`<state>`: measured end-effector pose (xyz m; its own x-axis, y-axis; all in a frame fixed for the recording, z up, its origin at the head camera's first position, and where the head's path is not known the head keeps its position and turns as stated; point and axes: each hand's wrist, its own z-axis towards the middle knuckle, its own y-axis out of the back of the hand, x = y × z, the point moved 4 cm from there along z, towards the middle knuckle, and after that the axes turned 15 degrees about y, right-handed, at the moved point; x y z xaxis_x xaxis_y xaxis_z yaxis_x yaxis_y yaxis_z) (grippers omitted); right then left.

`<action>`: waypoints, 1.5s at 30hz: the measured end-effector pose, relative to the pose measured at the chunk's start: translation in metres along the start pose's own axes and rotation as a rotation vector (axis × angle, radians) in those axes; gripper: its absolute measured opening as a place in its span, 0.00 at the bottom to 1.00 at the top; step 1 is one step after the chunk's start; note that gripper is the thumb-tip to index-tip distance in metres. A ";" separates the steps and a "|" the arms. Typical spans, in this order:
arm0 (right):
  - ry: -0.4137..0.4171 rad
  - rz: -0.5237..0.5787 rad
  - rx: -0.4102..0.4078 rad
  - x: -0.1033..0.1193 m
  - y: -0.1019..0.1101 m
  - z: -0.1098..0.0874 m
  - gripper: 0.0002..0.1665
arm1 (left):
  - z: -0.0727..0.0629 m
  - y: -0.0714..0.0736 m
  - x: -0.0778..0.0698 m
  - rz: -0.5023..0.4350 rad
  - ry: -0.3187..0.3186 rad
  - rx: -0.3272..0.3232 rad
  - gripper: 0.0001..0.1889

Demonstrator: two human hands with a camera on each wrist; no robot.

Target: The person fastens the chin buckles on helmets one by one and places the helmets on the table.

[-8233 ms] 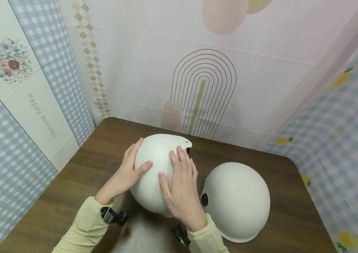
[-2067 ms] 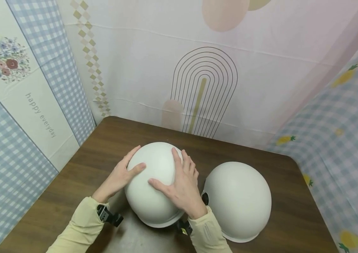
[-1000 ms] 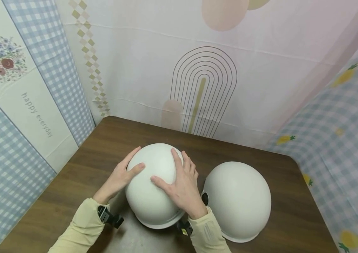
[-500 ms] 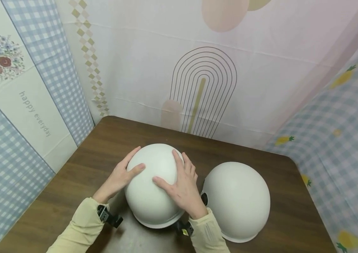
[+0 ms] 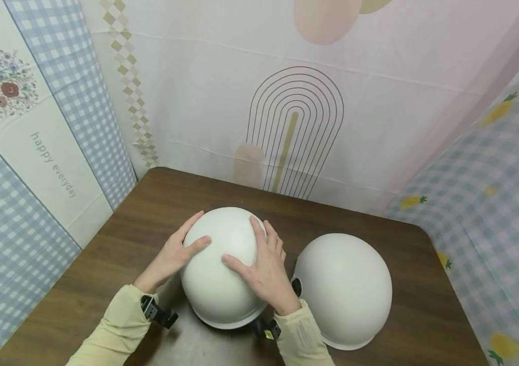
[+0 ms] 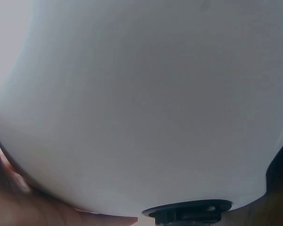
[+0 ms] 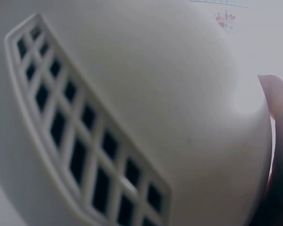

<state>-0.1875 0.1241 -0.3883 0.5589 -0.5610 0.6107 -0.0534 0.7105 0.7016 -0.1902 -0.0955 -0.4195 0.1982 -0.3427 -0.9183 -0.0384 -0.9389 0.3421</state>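
Note:
Between both hands is a white helmet [image 5: 220, 284], dome up, with its rim toward the near side in the head view. My left hand [image 5: 177, 256] grips its left side, fingers along the far side and thumb on the dome. On the right of the dome lies my right hand [image 5: 266, 267], fingers and thumb spread around the curve. The right wrist view shows a vent grille [image 7: 80, 127] with dark openings in the shell. A black round fitting [image 6: 188, 209] shows at the shell's lower edge in the left wrist view. The helmet's inside is hidden.
A second white helmet [image 5: 346, 290] stands dome up close on the right, with a black round fitting at its left edge. Both are at a brown wooden table [image 5: 149, 213]. Patterned cloths [image 5: 186, 91] hang at the back and sides.
Over the earlier frames the helmet in my hands has turned from tilted, edge toward the back right, to dome up and rim near. In the last second hands and helmet hardly move.

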 end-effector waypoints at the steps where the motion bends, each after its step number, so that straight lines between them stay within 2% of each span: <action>1: 0.000 0.002 0.000 0.000 0.000 0.000 0.58 | 0.000 0.000 0.000 0.003 -0.001 -0.001 0.36; 19: -0.022 0.055 0.028 -0.007 -0.004 -0.003 0.58 | 0.003 0.000 0.004 0.053 0.043 -0.015 0.37; 45: -0.062 0.085 0.039 -0.013 -0.007 -0.005 0.58 | 0.003 -0.002 0.001 0.092 0.021 -0.046 0.39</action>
<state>-0.1905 0.1290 -0.4027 0.4991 -0.5257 0.6889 -0.1308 0.7402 0.6596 -0.1931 -0.0943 -0.4215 0.2167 -0.4262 -0.8783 -0.0120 -0.9008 0.4341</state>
